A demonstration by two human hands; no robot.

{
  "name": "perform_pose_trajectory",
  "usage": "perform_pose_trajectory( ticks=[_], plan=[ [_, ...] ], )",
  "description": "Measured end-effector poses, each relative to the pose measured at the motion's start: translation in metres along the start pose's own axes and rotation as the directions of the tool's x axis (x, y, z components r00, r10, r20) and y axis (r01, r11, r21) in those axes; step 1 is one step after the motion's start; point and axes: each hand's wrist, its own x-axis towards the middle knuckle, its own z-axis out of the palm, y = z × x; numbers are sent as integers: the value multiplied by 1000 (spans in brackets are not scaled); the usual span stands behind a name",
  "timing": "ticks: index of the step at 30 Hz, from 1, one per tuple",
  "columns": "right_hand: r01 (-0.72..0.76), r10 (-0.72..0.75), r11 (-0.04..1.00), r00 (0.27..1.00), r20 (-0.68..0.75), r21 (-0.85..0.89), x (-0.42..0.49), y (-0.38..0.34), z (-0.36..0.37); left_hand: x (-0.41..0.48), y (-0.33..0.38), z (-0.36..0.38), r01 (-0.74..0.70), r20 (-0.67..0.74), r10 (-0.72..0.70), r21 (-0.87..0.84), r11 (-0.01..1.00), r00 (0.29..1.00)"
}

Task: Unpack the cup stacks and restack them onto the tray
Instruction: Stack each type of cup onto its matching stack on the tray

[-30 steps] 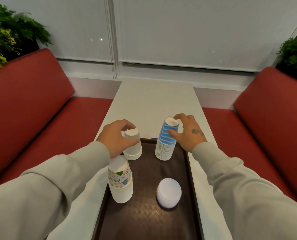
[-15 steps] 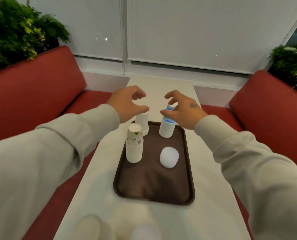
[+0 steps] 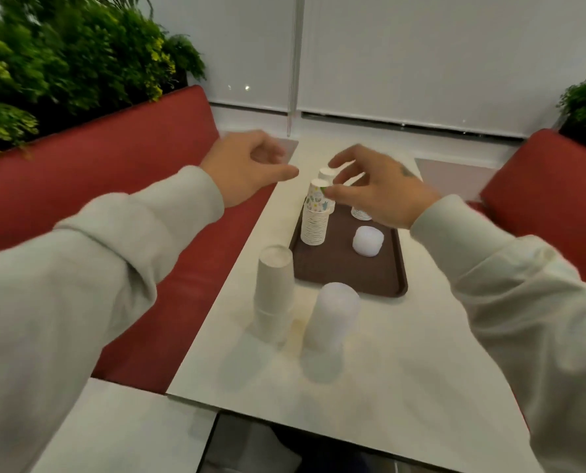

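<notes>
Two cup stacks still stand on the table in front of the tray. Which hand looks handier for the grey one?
Probably the left hand: the grey stack stands on the table's left side, nearer that arm, and the hand is empty. The right hand hovers over the tray.

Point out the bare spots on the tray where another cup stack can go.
The brown tray is bare along its near end, between the short white stack and the near rim, and in the middle beside the floral stack. The far end is crowded: two stacks stand there, partly hidden by the right hand.
</notes>
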Motion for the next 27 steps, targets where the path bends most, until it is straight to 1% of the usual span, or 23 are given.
perform_pose_trajectory(
  ticks=[2, 6, 9, 12, 14, 17, 19, 27],
  plan=[
    [-9, 8, 998, 1000, 17, 63, -18, -2, 24, -27, -16, 1, 79, -13, -80, -93, 993, 997],
    [-67, 63, 995, 996, 61, 77, -44, -4, 71, -73, -56, 18, 200, 5, -207, -281, 938, 978],
    [-118, 108, 989, 988, 107, 87, -53, -8, 102, -97, -80, 35, 287, 35, -294, -352, 891, 955],
    [-159, 149, 984, 982, 115, 78, -53, -8, 128, -114, -97, 52, 375, 110, -363, -409, 832, 925],
    [-172, 165, 983, 980, 109, 58, -53, -9, 139, -121, -108, 62, 415, 147, -391, -410, 812, 909],
    [-180, 177, 983, 981, 84, 31, -53, -7, 151, -129, -123, 79, 451, 222, -397, -325, 831, 891],
    [-190, 188, 982, 979, 78, 12, -53, -5, 155, -133, -130, 91, 464, 255, -399, -299, 834, 881],
    [-186, 182, 981, 981, 73, 50, -51, 7, 166, -131, -144, 123, 508, 240, -453, -276, 816, 858]
  ],
)
